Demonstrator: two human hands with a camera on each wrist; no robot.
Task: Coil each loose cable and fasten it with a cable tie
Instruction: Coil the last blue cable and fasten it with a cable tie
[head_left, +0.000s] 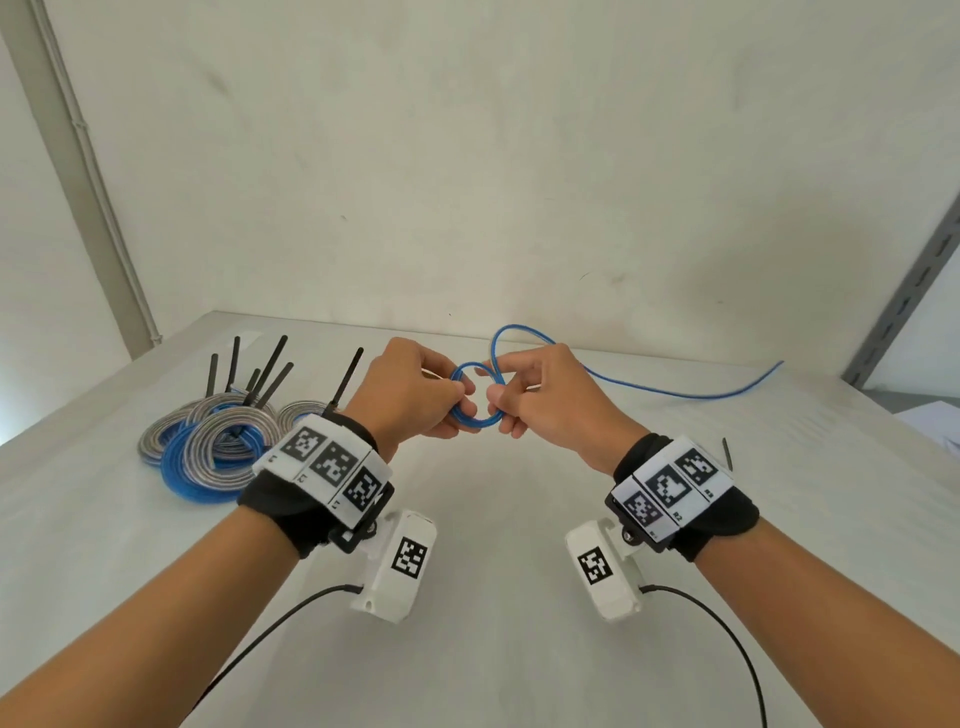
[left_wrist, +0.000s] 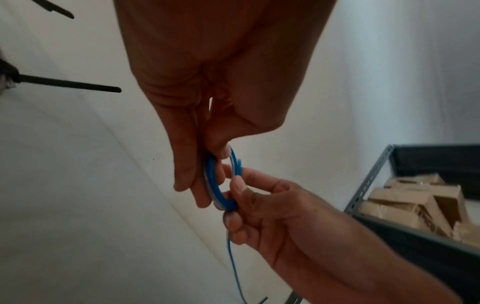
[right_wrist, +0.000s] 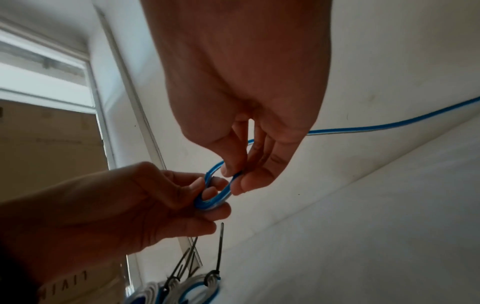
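The left hand (head_left: 410, 395) pinches one side of a small coil (head_left: 475, 397) of blue cable above the bench (head_left: 493, 519), while the right hand (head_left: 545, 400) pinches the other side. The cable's loose tail (head_left: 691, 395) trails right across the bench. Tied coils (head_left: 208, 441) with black cable ties (head_left: 270, 371) lie to the left. Writing on the wristband markers is too small to read

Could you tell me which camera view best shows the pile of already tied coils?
The head view: the tied coils lie whole beside the left hand. The right wrist view catches only their edge; the left wrist view, only black tie tails.
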